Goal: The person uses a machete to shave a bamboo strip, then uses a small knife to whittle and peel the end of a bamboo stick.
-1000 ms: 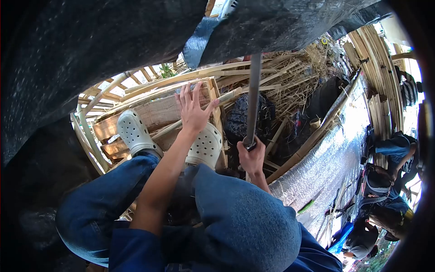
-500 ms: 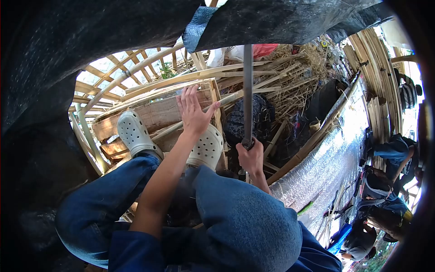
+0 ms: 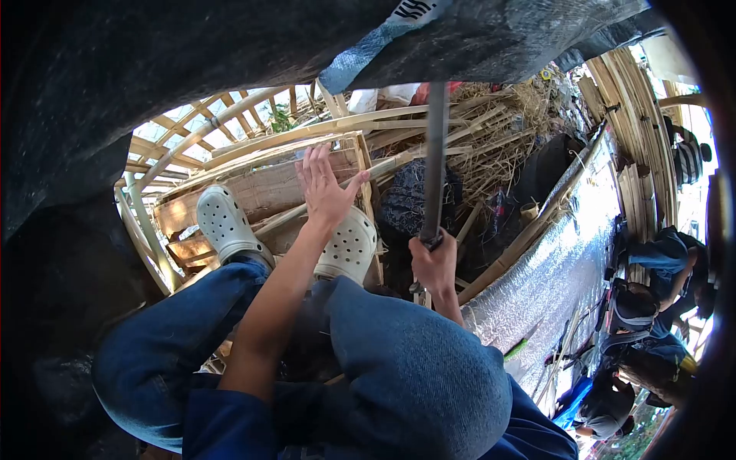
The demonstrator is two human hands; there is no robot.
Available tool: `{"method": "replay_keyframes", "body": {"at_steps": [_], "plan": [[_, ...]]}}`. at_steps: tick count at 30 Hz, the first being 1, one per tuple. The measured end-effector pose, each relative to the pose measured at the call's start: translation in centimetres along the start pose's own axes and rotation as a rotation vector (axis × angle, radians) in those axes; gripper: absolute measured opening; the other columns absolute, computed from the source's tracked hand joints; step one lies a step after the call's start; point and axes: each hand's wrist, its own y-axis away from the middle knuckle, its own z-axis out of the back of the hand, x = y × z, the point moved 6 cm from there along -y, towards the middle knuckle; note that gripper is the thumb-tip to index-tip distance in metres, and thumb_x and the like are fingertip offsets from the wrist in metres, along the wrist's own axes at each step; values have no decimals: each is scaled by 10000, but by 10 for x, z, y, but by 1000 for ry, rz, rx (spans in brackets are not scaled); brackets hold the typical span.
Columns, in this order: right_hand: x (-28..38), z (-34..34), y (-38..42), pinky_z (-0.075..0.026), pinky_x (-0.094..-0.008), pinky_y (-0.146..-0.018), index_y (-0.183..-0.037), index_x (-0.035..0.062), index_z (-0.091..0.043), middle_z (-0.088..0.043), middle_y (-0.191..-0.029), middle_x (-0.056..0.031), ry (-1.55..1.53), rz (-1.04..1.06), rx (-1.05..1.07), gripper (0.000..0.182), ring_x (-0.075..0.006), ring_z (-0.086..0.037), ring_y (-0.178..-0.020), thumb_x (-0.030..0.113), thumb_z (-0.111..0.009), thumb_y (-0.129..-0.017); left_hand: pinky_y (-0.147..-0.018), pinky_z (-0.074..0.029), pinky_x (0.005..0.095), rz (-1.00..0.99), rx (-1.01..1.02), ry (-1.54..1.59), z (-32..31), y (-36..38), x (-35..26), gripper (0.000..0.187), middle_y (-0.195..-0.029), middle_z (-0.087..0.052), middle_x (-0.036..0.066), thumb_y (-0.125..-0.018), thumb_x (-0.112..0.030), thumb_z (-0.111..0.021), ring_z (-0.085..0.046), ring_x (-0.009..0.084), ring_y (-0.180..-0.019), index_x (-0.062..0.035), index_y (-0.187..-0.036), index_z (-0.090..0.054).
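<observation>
My left hand (image 3: 326, 192) is stretched flat with the thumb apart, over a wooden board frame (image 3: 261, 190) and just above one of my pale perforated clogs (image 3: 349, 245). It holds nothing. A thin bamboo pole (image 3: 391, 163) runs behind its thumb. My right hand (image 3: 435, 267) is closed around the handle of a machete (image 3: 435, 161), beside my knee. The long grey blade stands nearly upright in the view, and its far end reaches the edge of the dark sheet overhead. A dark patterned bundle (image 3: 414, 199) lies behind the blade.
A black tarp (image 3: 230, 46) hangs low overhead. Split bamboo and straw (image 3: 498, 130) lie heaped beyond my hands. To the right stretches a silvery foil sheet (image 3: 552, 284), with bamboo slats (image 3: 636, 100) stacked behind it. Several people sit at the far right, one in jeans (image 3: 663, 257).
My right hand and the machete have shifted a little to the right. My left hand stays nearly in place. The hanging tarp edge sits slightly lower, with printed letters now showing.
</observation>
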Motion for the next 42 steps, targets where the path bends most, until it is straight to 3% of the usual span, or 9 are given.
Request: {"method": "replay_keyframes", "body": {"at_steps": [4, 8, 13, 16, 21, 24, 29, 33, 42], "plan": [[-30, -28, -10, -351, -278, -375, -632, 8, -467, -453, -500, -2, 52, 110, -22, 168, -100, -453, -413, 93, -551, -751, -1104, -108, 502, 6, 11, 14, -1, 0, -1, 861, -1324, -326, 181, -776, -607, -581, -202, 338, -1324, -35, -1336, -267], [-48, -32, -14, -419, -315, -542, -757, -55, -592, -525, -553, -70, 147, -123, 90, 223, -144, -498, -531, 165, -612, -734, -1104, -103, 504, 25, -5, -2, -2, -2, 3, 865, -1323, -325, 184, -770, -602, -593, -203, 339, -1324, -34, -1335, -268], [-20, 0, -9, -358, -278, -454, -640, -8, -499, -440, -492, -21, -62, 59, 22, 161, -76, -418, -481, 105, -578, -724, -1103, -105, 506, 43, 20, -6, -3, 5, 4, 877, -1329, -316, 185, -763, -605, -599, -198, 338, -1325, -34, -1338, -264], [0, -8, 3, -368, -284, -467, -637, 2, -502, -446, -498, -24, -262, -83, 18, 150, -80, -443, -499, 98, -579, -724, -1101, -102, 526, 28, -3, 6, -4, 4, 5, 879, -1300, -338, 164, -739, -605, -624, -221, 346, -1312, -47, -1322, -278], [-67, -37, -22, -328, -287, -341, -588, 39, -441, -453, -497, 4, 97, -19, 83, 220, -103, -438, -376, 106, -568, -754, -1103, -99, 516, 51, -26, -64, -8, 6, 10, 893, -1311, -330, 164, -723, -610, -638, -205, 340, -1317, -47, -1321, -288], [-34, -9, -10, -390, -311, -490, -666, -23, -513, -497, -523, -57, 175, -74, 153, 166, -120, -502, -504, 116, -579, -730, -1094, -109, 512, 44, -7, -5, -3, 7, 7, 917, -1340, -305, 185, -730, -589, -646, -186, 359, -1324, -39, -1349, -252], [9, -2, 5, -392, -318, -477, -591, 3, -496, -490, -505, -25, -213, -115, 114, 203, -133, -520, -496, 119, -578, -736, -1093, -108, 514, 68, 5, 11, -1, 9, 7, 922, -1343, -301, 182, -721, -596, -651, -182, 353, -1328, -45, -1349, -259], [-44, -39, -16, -405, -346, -502, -631, -24, -522, -514, -526, -67, 291, -17, -1, 221, -144, -484, -494, 157, -604, -728, -1087, -114, 527, 104, 21, -56, -4, 7, 8, 928, -1347, -304, 161, -707, -612, -654, -187, 352, -1326, -61, -1349, -270], [17, 11, -1, -355, -294, -447, -643, -12, -508, -482, -515, -14, -39, 15, 24, 170, -92, -433, -468, 108, -581, -738, -1084, -111, 535, 89, -3, -28, -1, 9, 7, 940, -1343, -306, 156, -699, -630, -645, -171, 350, -1331, -65, -1347, -264]]}}
